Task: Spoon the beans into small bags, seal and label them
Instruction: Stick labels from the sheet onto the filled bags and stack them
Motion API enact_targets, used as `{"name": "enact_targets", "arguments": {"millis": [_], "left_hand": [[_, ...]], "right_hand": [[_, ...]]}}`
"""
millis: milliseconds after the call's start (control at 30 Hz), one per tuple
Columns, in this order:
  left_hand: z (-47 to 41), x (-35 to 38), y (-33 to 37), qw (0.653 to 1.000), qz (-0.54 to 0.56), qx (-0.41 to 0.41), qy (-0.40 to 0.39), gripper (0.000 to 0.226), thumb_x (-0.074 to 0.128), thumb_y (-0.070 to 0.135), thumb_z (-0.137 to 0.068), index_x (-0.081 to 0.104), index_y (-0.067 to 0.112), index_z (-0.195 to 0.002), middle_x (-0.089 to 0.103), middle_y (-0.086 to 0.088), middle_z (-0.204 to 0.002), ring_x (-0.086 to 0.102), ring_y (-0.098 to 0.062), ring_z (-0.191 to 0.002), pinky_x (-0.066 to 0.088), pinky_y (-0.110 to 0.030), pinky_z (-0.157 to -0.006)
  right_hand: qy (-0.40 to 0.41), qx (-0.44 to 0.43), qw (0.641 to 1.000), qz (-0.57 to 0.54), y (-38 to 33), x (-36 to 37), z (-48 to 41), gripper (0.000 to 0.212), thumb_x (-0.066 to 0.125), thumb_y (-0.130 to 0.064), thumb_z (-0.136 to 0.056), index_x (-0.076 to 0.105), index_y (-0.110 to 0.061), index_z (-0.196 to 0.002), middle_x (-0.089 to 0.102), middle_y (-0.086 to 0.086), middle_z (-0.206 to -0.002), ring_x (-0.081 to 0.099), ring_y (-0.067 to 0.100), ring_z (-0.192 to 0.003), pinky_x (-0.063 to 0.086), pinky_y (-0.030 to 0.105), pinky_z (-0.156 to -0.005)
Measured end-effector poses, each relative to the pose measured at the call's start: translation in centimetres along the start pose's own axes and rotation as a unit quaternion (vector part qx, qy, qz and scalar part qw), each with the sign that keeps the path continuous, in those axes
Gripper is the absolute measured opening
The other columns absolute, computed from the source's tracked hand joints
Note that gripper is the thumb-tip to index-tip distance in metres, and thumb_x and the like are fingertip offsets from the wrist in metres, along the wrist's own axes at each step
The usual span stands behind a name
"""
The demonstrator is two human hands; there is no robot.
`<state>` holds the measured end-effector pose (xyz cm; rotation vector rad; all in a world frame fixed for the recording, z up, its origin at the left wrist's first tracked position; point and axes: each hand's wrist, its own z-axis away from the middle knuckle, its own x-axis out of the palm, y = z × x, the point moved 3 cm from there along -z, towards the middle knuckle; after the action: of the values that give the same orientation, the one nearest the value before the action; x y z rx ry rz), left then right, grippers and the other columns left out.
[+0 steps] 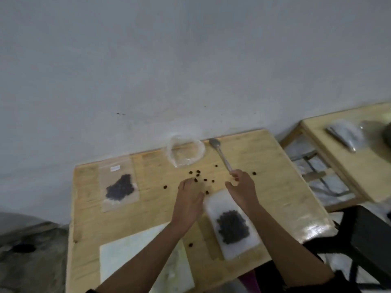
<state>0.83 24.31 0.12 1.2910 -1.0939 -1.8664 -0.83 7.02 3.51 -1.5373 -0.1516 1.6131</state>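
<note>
A wooden worktop (pixel 275 187) stands against a grey wall (pixel 190 70). Small dark loose beans (pixel 198 171) lie near the middle of it.

The left hand (pixel 188 199) lies palm down with its thumb out to the side. Its fingertips (pixel 187 182) touch the loose beans. I cannot tell if it pinches one.

The right hand (pixel 241 187) is just beside it, at 3 o'clock. It pinches the end of the spoon (pixel 221 156). The spoon points away to 11 o'clock, and its round end lies near the wall.

A full bag (pixel 231 226) with a dark heap of beans lies flat at 5 o'clock, under the right arm. A labelled bag (pixel 119 185) with beans and a small white label lies at 9 o'clock, well apart from the hands. An empty bag (pixel 185 151) sits at 12 o'clock, just beside the spoon's round end.

A white sheet (pixel 131 261) lies at 7 o'clock, partly under the left arm. Another table (pixel 364 166) stands off at 2 o'clock.
</note>
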Motion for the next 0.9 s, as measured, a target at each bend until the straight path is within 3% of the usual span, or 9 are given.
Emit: {"name": "enact_targets", "arguments": {"millis": [100,200,500,667,733,800,833,900], "left_hand": [[2.5,3.9,-1.0,0.997,0.0,-0.064,-0.034,0.06,0.051,0.024,-0.096,0.023,0.006,-0.145,0.021,-0.009,-0.152,0.026,-0.022,-0.138,0.026,-0.027,-0.11],[4.4,6.2,-2.0,0.995,0.027,-0.087,-0.051,0.064,0.052,0.028,-0.094,0.021,0.005,-0.145,0.027,-0.015,-0.15,0.029,-0.028,-0.138,0.029,-0.045,-0.112],[5.1,7.5,-1.6,0.993,0.026,-0.097,-0.057,0.07,0.045,0.029,-0.098,0.003,0.009,-0.151,0.012,-0.008,-0.158,0.024,-0.025,-0.142,0.028,-0.039,-0.114],[5.0,5.8,-0.5,0.994,0.081,-0.075,0.01,0.068,0.049,0.03,-0.096,0.012,0.012,-0.15,0.02,-0.005,-0.156,0.028,-0.022,-0.14,0.028,-0.04,-0.113],[4.9,3.8,-0.1,0.985,0.15,-0.07,0.055,0.062,0.053,0.027,-0.095,0.023,0.015,-0.148,0.03,-0.001,-0.151,0.038,-0.016,-0.132,0.036,-0.034,-0.109],[4.5,0.9,0.2,0.977,0.181,-0.049,0.103,0.053,0.057,0.02,-0.093,0.035,0.017,-0.141,0.042,-0.001,-0.139,0.051,-0.011,-0.11,0.045,-0.024,-0.091],[4.4,-0.6,0.2,0.974,0.192,-0.033,0.119,0.049,0.059,0.017,-0.092,0.041,0.017,-0.137,0.048,0.0,-0.131,0.054,-0.009,-0.098,0.047,-0.021,-0.083],[4.3,-3.4,0.0,0.969,0.21,0.002,0.132,0.041,0.063,0.012,-0.089,0.05,0.02,-0.127,0.059,0.015,-0.112,0.053,-0.01,-0.074,0.048,-0.024,-0.071]], "right_hand": [[-0.042,0.068,0.996,0.036,4.6,-0.4,2.1,0.043,0.06,-0.019,-0.089,0.048,-0.009,-0.129,0.048,0.011,-0.129,0.049,0.024,-0.116,0.038,0.027,-0.089],[-0.058,0.079,0.994,0.057,6.7,-0.1,3.8,0.042,0.058,-0.022,-0.09,0.049,-0.009,-0.129,0.051,0.011,-0.128,0.051,0.026,-0.116,0.04,0.03,-0.093],[-0.003,0.058,0.997,0.045,6.1,0.4,5.3,0.038,0.056,-0.018,-0.091,0.053,-0.008,-0.128,0.056,0.008,-0.125,0.055,0.021,-0.113,0.042,0.026,-0.093],[0.05,0.03,0.998,-0.009,3.9,0.1,5.4,0.028,0.055,-0.011,-0.09,0.059,-0.01,-0.117,0.063,0.006,-0.106,0.057,0.016,-0.093,0.039,0.019,-0.077],[0.05,0.023,0.997,-0.056,2.5,0.2,5.1,0.022,0.056,-0.011,-0.089,0.061,-0.012,-0.111,0.063,0.002,-0.098,0.06,0.015,-0.088,0.041,0.015,-0.069],[0.029,0.013,0.992,-0.121,0.8,0.7,4.8,0.016,0.058,-0.01,-0.089,0.061,-0.013,-0.104,0.06,-0.001,-0.09,0.058,0.011,-0.078,0.043,0.008,-0.06],[0.01,0.004,0.99,-0.143,-0.1,1.1,4.6,0.014,0.059,-0.011,-0.089,0.06,-0.014,-0.102,0.059,-0.001,-0.089,0.058,0.011,-0.078,0.048,0.01,-0.064],[-0.051,0.004,0.983,-0.176,-1.7,2.6,4.0,0.013,0.062,-0.011,-0.088,0.059,-0.015,-0.099,0.059,-0.002,-0.086,0.06,0.018,-0.084,0.054,0.029,-0.079]]}}
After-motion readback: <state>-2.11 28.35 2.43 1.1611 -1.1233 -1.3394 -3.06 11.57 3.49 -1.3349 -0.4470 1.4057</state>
